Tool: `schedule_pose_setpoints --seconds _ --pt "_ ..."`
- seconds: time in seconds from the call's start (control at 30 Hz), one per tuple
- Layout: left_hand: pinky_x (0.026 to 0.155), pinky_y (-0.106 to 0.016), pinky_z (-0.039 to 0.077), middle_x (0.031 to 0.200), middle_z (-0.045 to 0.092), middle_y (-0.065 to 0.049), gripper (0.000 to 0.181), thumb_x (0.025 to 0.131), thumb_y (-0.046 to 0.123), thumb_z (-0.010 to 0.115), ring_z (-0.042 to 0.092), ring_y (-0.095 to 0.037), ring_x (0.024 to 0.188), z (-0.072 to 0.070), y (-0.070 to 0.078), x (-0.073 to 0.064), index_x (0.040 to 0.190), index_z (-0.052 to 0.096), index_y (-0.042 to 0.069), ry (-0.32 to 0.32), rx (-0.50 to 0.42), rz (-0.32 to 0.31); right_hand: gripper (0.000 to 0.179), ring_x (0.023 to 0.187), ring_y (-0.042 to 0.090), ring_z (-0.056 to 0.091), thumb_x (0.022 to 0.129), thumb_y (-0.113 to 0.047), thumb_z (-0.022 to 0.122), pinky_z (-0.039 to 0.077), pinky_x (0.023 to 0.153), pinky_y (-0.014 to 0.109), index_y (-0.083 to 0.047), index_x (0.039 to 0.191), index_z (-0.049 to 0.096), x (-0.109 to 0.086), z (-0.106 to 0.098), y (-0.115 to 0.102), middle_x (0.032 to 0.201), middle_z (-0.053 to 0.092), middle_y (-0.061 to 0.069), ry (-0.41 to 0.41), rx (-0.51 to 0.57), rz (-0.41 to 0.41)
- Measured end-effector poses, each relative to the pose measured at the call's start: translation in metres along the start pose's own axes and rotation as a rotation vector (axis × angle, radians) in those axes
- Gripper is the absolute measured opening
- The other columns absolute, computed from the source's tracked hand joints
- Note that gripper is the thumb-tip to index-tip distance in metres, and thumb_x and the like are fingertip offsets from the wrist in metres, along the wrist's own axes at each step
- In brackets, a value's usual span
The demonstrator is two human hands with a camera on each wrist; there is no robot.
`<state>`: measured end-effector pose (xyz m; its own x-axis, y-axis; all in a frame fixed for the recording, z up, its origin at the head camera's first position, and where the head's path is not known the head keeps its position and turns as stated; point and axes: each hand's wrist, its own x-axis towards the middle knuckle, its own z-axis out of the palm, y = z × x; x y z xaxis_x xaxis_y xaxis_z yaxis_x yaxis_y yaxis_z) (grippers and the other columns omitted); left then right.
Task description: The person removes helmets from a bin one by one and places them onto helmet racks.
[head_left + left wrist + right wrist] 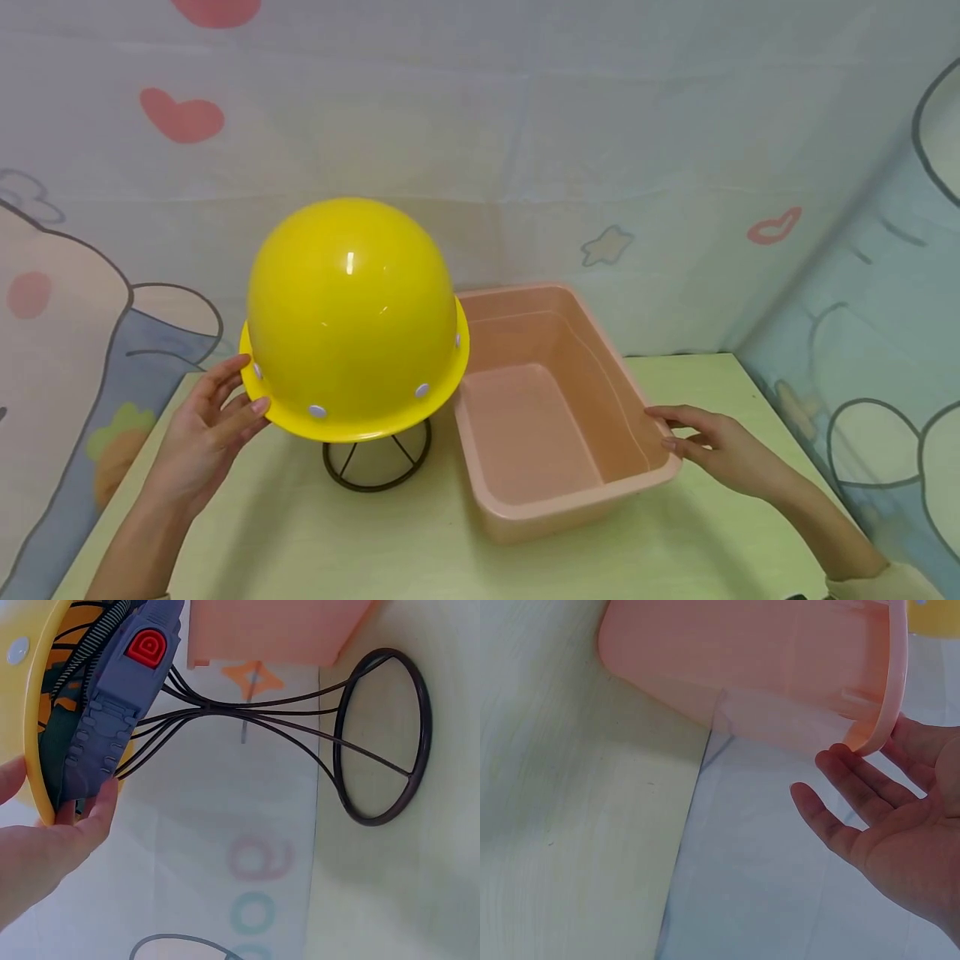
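Observation:
A yellow hard hat (352,308) sits crown up, slightly tilted, on a black wire stand (426,720). My left hand (197,442) grips the left side of its brim, thumb on the outside and fingertips curling under the edge. Inside the hat, the left wrist view shows a grey headband strap (105,735) with a red button (147,648). To the right of the hat stands a pink plastic basin (570,500), with nothing in it. The rim at its right front corner is pinched between the thumb and fingers of my right hand (731,450).
Both things stand on a pale wooden table (360,550). Close behind it hangs a light cloth backdrop (510,142) with printed hearts and cartoon figures, which also runs along the right side. The hat's brim overlaps the basin's left edge in the head view.

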<state>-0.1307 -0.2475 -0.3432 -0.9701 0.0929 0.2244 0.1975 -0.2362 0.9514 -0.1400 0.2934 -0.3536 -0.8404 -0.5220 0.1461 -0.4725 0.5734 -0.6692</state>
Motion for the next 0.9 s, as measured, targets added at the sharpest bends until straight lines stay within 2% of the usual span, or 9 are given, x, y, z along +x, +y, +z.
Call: schedule_pose_setpoints --seconds 0.33,0.7,0.8,0.9 --pt "0.081 -0.019 0.047 0.123 0.036 -0.004 0.049 0.091 -0.004 0.049 0.052 -0.01 0.101 -0.001 0.003 -0.003 0.132 0.03 0.014 0.006 0.122 -0.017 0.039 0.099 0.004 0.055 0.085 -0.001 0.061 0.051 0.071 0.025 0.003 0.123 0.052 0.002 0.002 0.001 0.12 0.055 0.02 0.041 -0.071 -0.045" --pt "0.08 -0.017 0.046 0.124 0.035 -0.003 0.058 0.092 0.0 0.05 0.048 -0.006 0.106 -0.003 0.006 -0.006 0.14 0.02 0.009 0.013 0.221 -0.048 0.04 0.102 0.003 0.054 0.085 -0.001 0.06 0.05 0.071 0.027 0.002 0.124 0.051 -0.001 0.002 0.002 0.121 0.055 0.019 0.044 -0.1 -0.067" --pt "0.079 -0.015 0.046 0.127 0.033 -0.006 0.061 0.092 0.005 0.051 0.046 -0.004 0.107 -0.004 0.007 -0.008 0.143 0.017 0.007 0.022 0.329 -0.06 0.04 0.101 0.003 0.054 0.085 0.0 0.06 0.051 0.071 0.027 0.001 0.125 0.052 -0.002 0.003 0.002 0.121 0.055 0.017 0.051 -0.11 -0.068" --pt "0.08 -0.011 0.043 0.132 0.031 -0.01 0.062 0.094 0.012 0.051 0.042 -0.003 0.11 -0.006 0.009 -0.011 0.144 0.015 0.008 0.028 0.509 -0.066 0.038 0.097 0.005 0.056 0.088 -0.004 0.058 0.05 0.071 0.027 0.001 0.125 0.051 -0.002 0.003 0.0 0.121 0.056 0.015 0.068 -0.133 -0.033"
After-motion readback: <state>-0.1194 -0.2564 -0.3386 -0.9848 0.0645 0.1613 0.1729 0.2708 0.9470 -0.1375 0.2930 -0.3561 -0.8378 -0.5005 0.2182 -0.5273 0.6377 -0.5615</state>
